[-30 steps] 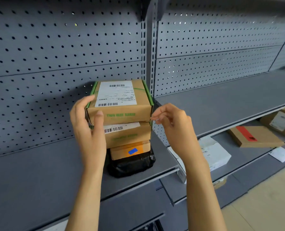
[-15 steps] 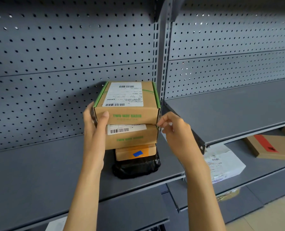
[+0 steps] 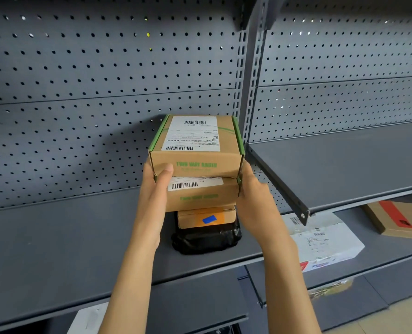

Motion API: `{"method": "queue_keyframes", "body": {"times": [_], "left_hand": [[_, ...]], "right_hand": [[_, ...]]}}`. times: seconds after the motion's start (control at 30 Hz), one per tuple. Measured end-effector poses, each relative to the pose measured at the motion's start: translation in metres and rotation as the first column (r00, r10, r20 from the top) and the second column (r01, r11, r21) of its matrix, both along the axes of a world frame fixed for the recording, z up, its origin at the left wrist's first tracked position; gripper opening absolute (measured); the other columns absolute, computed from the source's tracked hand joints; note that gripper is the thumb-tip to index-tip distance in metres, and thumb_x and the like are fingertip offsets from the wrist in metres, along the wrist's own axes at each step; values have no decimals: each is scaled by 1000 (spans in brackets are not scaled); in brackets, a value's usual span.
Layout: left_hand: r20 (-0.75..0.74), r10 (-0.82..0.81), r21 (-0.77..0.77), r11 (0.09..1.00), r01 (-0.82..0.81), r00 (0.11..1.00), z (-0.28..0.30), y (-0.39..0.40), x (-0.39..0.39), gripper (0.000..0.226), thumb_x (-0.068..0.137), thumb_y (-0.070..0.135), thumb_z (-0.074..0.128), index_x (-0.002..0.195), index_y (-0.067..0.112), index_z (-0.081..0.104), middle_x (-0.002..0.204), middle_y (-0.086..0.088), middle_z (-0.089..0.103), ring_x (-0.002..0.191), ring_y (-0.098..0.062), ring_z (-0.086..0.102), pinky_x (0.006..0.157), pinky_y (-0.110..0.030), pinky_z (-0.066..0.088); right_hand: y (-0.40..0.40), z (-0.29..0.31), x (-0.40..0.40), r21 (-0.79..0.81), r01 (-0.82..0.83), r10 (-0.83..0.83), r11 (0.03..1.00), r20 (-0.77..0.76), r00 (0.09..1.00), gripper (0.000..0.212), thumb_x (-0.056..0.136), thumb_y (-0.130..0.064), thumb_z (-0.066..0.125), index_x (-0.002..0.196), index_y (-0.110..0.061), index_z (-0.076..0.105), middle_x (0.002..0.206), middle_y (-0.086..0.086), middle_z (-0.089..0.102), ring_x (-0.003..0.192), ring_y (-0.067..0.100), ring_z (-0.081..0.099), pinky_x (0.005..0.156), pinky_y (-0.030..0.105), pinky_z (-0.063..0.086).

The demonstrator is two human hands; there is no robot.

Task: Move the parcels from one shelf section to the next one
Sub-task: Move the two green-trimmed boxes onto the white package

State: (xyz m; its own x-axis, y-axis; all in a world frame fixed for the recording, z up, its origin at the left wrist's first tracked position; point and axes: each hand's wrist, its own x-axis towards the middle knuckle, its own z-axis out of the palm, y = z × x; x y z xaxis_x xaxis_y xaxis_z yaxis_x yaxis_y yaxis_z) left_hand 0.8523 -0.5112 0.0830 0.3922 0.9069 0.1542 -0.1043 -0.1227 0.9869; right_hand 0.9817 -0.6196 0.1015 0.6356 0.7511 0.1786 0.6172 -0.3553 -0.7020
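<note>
A stack of four parcels stands on the left shelf (image 3: 55,237), close to the upright post (image 3: 248,92) that divides the two shelf sections. The top box (image 3: 195,150) is brown cardboard with green edges, a white shipping label on its lid and green print on its front face. The left hand (image 3: 155,189) grips its left side, the thumb curled onto the front face near the lower left corner. The right hand (image 3: 253,191) presses against the lower right corner, its fingers hidden behind the box, so the hold on that side seems to be a clasp, though how far the fingers wrap cannot be told. Both hands are clamped on this box from opposite sides.

Directly beneath it lies a second box (image 3: 200,194) of the same kind, with a barcode label showing along its top front edge. Whether the top box touches it or hangs just above it cannot be told. Under that sits a smaller box (image 3: 206,218) with orange tape and a blue mark on its front, and at the bottom a black plastic bag (image 3: 205,239) rests on the shelf.

The right shelf (image 3: 344,165) sits higher than the left one, its dark bracket jutting forward just beside the right hand. Below it, on a lower shelf, lie a white parcel (image 3: 325,242) with printed labels and, further right, a flat brown box (image 3: 397,220) with a red stripe. Grey pegboard (image 3: 104,92) backs both sections.
</note>
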Motion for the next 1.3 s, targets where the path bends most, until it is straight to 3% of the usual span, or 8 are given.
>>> {"method": "queue_keyframes", "body": {"times": [0.1, 0.3, 0.67, 0.8, 0.9, 1.0, 1.17, 1.3], "left_hand": [[15, 16, -2, 1000, -16, 1000, 1, -4, 1, 50, 94, 45, 51, 143, 36, 47, 131, 21, 66, 128, -4, 57, 116, -42, 39], [69, 62, 76, 995, -67, 996, 2, -7, -11, 35, 106, 21, 48, 139, 32, 52, 122, 22, 69, 111, 9, 60, 88, -16, 42], [106, 166, 118, 977, -178, 980, 5, -7, -68, 40, 106, 22, 49, 145, 33, 50, 132, 21, 66, 123, 6, 58, 97, -16, 41], [142, 236, 149, 955, -257, 961, 2, -7, -103, 41, 106, 17, 50, 145, 29, 51, 133, 19, 66, 124, 3, 58, 100, -14, 44], [162, 298, 159, 933, -323, 941, 0, -6, -132, 43, 105, 15, 50, 146, 30, 50, 135, 17, 65, 126, 0, 58, 102, -18, 45], [170, 380, 163, 899, -406, 909, 0, -1, -168, 46, 104, 13, 50, 147, 30, 49, 134, 16, 66, 125, 0, 60, 100, -17, 46], [167, 479, 174, 846, -504, 862, -1, 3, -237, 52, 104, 13, 52, 152, 30, 44, 142, 16, 61, 130, 2, 56, 107, -17, 45], [170, 561, 170, 793, -584, 810, 1, 7, -304, 56, 103, 15, 54, 153, 35, 40, 143, 23, 59, 131, 6, 53, 109, -19, 43]], "right_hand": [[0, 3, -4, -14, 37, -37, 999, 7, 999, 74, 87, 13, 27, 151, -22, 30, 89, 6, 60, 87, 36, 59, 79, 46, 53], [1, 8, -18, 3, 85, -85, 996, 71, 994, 73, 85, 16, 25, 149, -19, 33, 74, 2, 49, 78, 33, 51, 72, 43, 49], [17, 12, -66, 54, 17, -21, 998, 84, 996, 67, 81, 14, 27, 138, -18, 41, 83, 9, 53, 88, 42, 54, 76, 49, 51], [27, 14, -94, 86, -65, 54, 994, 120, 991, 62, 86, 13, 31, 140, -16, 42, 88, 4, 51, 83, 32, 51, 69, 34, 37], [38, 18, -119, 69, -135, 127, 988, 108, 986, 61, 88, 13, 32, 142, -14, 43, 89, 9, 53, 82, 35, 50, 68, 36, 38], [50, 22, -152, 36, -217, 212, 975, 117, 970, 67, 88, 14, 32, 148, -15, 37, 87, 17, 57, 91, 46, 56, 72, 42, 42], [74, 25, -213, -23, -321, 321, 947, 128, 938, 73, 90, 12, 31, 155, -20, 25, 98, 18, 61, 82, 33, 43, 74, 41, 39], [95, 25, -279, -23, -404, 403, 915, 118, 907, 73, 92, 9, 29, 156, -25, 24, 78, 4, 46, 78, 31, 40, 72, 37, 33]]}}
